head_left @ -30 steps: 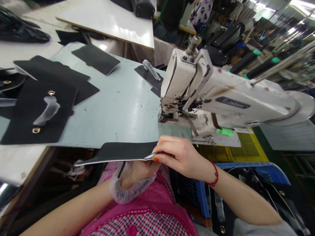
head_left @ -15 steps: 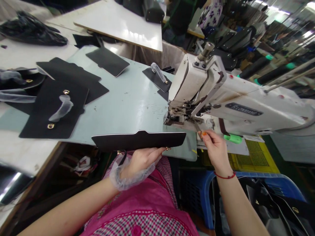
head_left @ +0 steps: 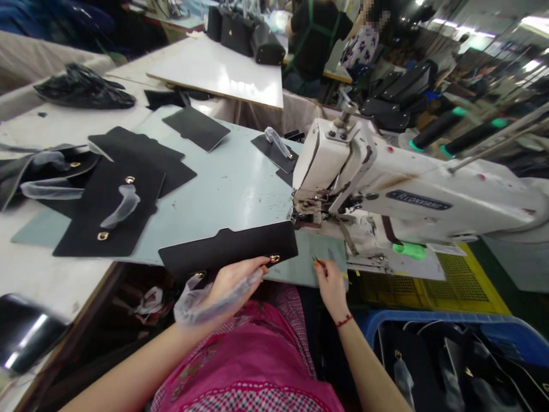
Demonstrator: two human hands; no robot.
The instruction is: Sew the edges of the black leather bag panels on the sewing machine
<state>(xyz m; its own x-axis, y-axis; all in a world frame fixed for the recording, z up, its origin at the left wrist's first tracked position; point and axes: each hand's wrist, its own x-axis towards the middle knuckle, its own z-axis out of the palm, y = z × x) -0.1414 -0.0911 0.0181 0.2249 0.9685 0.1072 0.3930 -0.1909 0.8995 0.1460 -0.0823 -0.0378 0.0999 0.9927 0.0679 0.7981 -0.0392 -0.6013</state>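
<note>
My left hand [head_left: 235,278] grips a long black leather panel [head_left: 227,249] from underneath at the front edge of the pale green table [head_left: 223,183]. A gold ring fitting [head_left: 274,258] shows by my fingertips, and a plastic-wrapped handle [head_left: 206,300] lies over my wrist. My right hand [head_left: 330,281] is at the table's front edge below the sewing machine's needle area [head_left: 306,209]. Its fingers are pinched on something thin that I cannot make out.
The white sewing machine [head_left: 407,194] fills the right side. More black panels with wrapped handles [head_left: 111,212] lie to the left, and smaller ones [head_left: 197,127] further back. A blue crate [head_left: 386,323] of black pieces stands at lower right. Another person [head_left: 317,34] works beyond.
My right hand let go of the panel, rose to the needle area, then dropped to the table edge. My left hand brought the panel up flat and shifted it left.
</note>
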